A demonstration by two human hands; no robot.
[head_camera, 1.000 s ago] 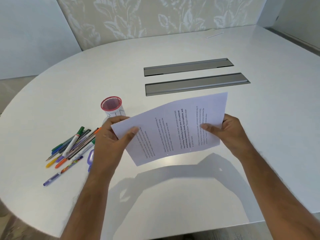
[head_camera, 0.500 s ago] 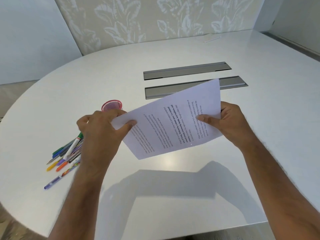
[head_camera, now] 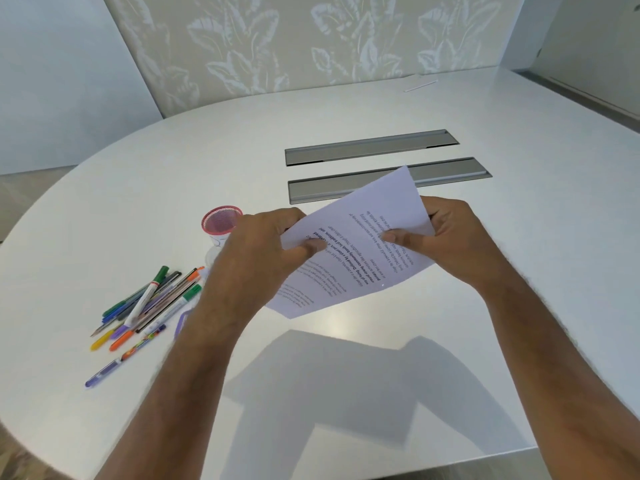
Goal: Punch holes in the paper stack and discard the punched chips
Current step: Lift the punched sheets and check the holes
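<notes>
A printed white paper stack hangs in the air above the white table, tilted steeply with its far corner raised. My left hand pinches its left edge, thumb on top. My right hand grips the right edge, thumb on the printed face and fingers curled behind. A purple object, possibly the hole punch, peeks out on the table behind my left forearm, mostly hidden.
A red mesh cup stands left of my left hand. Several pens and markers lie scattered at the near left. Two grey cable slots are set into the table's middle. A white stick lies at the far edge.
Both hands have lifted the paper stack and brought its edges closer together, tilting it more steeply. The left hand has moved right and up, in front of the cup.
</notes>
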